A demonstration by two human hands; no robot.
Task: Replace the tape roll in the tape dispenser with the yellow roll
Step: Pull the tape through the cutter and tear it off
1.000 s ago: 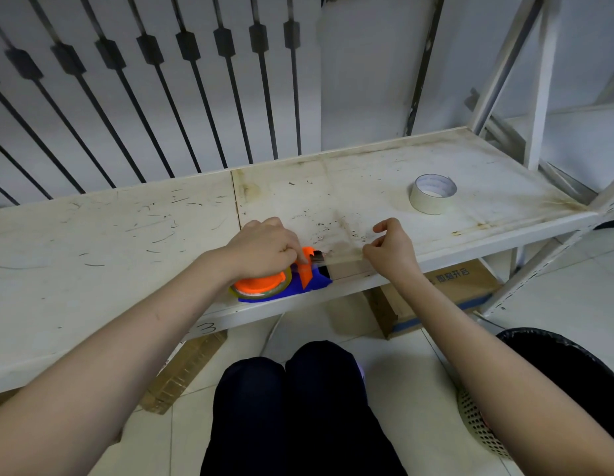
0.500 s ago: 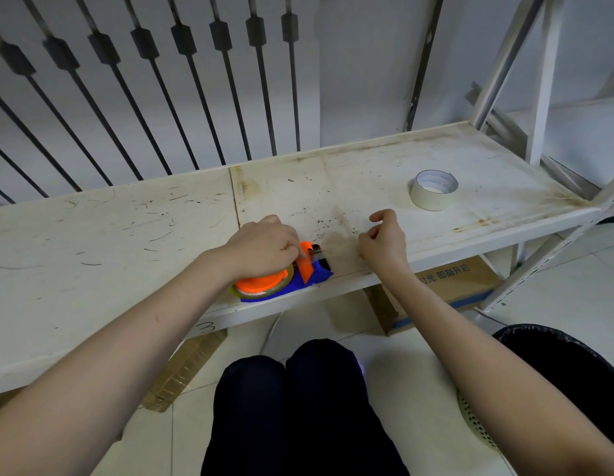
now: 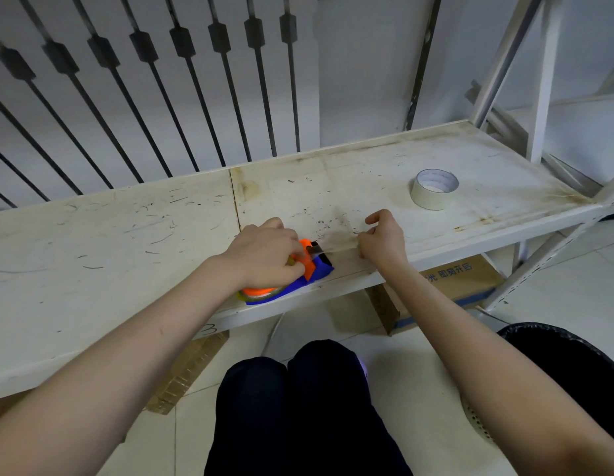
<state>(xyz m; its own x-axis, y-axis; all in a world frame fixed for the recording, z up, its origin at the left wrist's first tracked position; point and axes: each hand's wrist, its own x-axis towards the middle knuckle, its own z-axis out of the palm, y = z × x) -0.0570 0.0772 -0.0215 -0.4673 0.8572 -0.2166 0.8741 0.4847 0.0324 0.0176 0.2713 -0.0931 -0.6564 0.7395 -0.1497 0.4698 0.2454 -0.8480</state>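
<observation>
The tape dispenser [image 3: 292, 280] sits near the middle of the picture, at the front edge of the white shelf [image 3: 110, 242]. It is blue and orange. It lies long-ways from lower left to upper right, and its cutting end points toward the right hand. A yellowish roll [image 3: 245, 297] peeks out at its lower left edge, so the new roll looks like it is already in.

The left hand [image 3: 264, 254] is curled down over the top of the dispenser and presses it onto the shelf. The right hand [image 3: 381, 240] is just to the right of the dispenser's tip. Its fingers are closed in a pinch on the end of a thin, see-through strip of tape [image 3: 336, 249]. The strip runs flat from the cutter across to that hand. The right hand is the one near the loose end, so the next pull or tear is its job, I think.

Another roll [image 3: 434, 188], pale and whitish, lies flat far to the right on the shelf, well apart from both hands.

Compared with a second ago, the right hand has moved up and closer to the dispenser. The left hand has stayed on top. The pale roll has not moved.
</observation>
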